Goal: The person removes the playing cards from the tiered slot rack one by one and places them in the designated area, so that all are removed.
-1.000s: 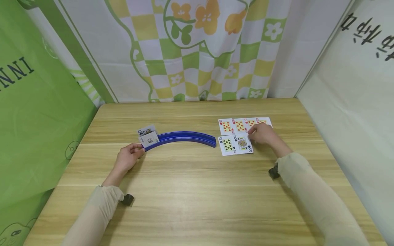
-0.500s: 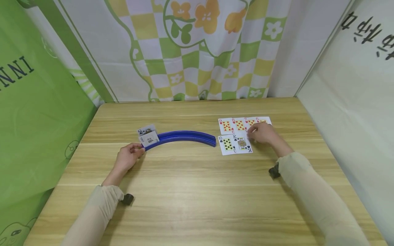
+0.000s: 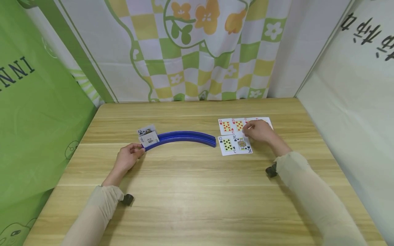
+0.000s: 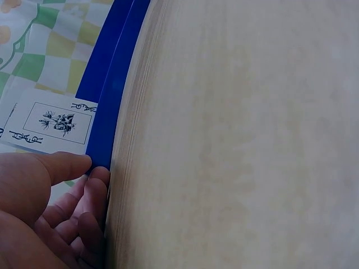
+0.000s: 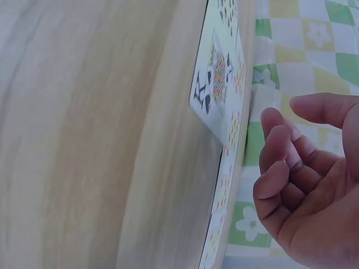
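My left hand (image 3: 127, 159) pinches the left end of a curved blue card holder (image 3: 186, 136) between thumb and fingers. A joker (image 3: 149, 139) leans in the holder's left end, with a spade queen (image 3: 147, 130) behind it. Over the right-hand cards hovers my right hand (image 3: 260, 131). In the right wrist view its fingers are loosely bent, the thumb is apart from them, and nothing is between. Just below it lie a king of spades (image 3: 242, 144), its edge slightly raised in that view, and a ten of spades (image 3: 227, 145).
Behind the spades lies an overlapping row of heart cards, with a nine (image 3: 226, 126) and an eight (image 3: 238, 125) at its left; my right hand partly covers the rest. The wooden table (image 3: 184, 198) ends at a checkered curtain (image 3: 197, 65) at the back.
My right hand has shifted slightly left and up from the king's right edge, now covering more of the heart row. The left hand, holder and its cards stay put.
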Demonstrator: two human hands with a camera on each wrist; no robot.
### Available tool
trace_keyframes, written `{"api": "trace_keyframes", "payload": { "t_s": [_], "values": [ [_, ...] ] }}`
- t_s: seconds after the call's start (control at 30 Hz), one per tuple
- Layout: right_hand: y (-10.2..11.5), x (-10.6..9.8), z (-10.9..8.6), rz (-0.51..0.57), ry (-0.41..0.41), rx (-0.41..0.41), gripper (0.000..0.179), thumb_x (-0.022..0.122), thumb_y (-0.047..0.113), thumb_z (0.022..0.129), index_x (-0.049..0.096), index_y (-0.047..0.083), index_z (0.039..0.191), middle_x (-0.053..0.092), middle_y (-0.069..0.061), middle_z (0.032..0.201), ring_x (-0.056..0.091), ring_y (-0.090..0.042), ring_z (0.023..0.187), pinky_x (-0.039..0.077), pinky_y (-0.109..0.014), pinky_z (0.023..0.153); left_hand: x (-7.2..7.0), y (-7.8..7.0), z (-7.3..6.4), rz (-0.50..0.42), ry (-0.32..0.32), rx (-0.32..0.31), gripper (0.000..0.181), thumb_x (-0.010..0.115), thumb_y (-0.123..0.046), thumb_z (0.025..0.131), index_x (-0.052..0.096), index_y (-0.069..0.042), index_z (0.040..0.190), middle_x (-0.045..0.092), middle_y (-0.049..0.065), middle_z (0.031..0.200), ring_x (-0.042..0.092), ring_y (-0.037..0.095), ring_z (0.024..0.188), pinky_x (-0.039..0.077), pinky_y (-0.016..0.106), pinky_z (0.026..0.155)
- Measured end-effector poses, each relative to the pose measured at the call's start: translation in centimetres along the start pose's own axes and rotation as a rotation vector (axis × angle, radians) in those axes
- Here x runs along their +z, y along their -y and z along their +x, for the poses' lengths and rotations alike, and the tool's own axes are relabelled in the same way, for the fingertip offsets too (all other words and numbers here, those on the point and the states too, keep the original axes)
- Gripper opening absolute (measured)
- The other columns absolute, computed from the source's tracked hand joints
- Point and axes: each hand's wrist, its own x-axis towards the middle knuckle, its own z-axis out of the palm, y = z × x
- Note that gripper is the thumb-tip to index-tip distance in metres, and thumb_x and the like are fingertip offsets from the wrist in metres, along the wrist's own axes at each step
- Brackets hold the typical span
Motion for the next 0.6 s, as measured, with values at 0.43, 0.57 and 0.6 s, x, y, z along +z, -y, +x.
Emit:
{"api": "trace_keyframes", "payload": {
  "t_s": [0.43, 0.57, 0.6],
  "values": [
    [1.4, 0.8, 0.1, 0.213, 0.065, 0.006, 0.029, 0.054, 0.026, 0.102, 0.067, 0.006, 0.119, 0.073, -0.017, 0.107, 0.068, -0.030, 0.090, 0.051, -0.028, 0.072, 0.0, -0.1, -0.1, 0.002, -0.003, -0.008, 0.038, 0.062, -0.029, 0.098, 0.062, -0.005, 0.127, 0.072, 0.012, 0.099, 0.062, 0.012, 0.073, 0.047, 0.024, 0.058],
    [2.0, 1.1, 0.2, 0.263, 0.079, -0.005, 0.029, 0.052, 0.026, 0.103, 0.065, 0.006, 0.120, 0.072, -0.017, 0.110, 0.068, -0.032, 0.094, 0.055, -0.034, 0.076, 0.0, 0.0, -0.1, -0.002, -0.002, -0.010, 0.038, 0.062, -0.028, 0.098, 0.061, -0.004, 0.128, 0.071, 0.012, 0.098, 0.061, 0.012, 0.073, 0.047, 0.024, 0.057],
    [2.2, 1.3, 0.3, 0.269, 0.080, -0.006, 0.029, 0.052, 0.027, 0.103, 0.065, 0.007, 0.120, 0.072, -0.016, 0.110, 0.068, -0.032, 0.095, 0.056, -0.036, 0.078, 0.0, 0.0, 0.0, -0.003, -0.003, -0.011, 0.038, 0.062, -0.029, 0.098, 0.061, -0.004, 0.127, 0.071, 0.011, 0.098, 0.061, 0.012, 0.073, 0.047, 0.024, 0.057]
  ]
}}
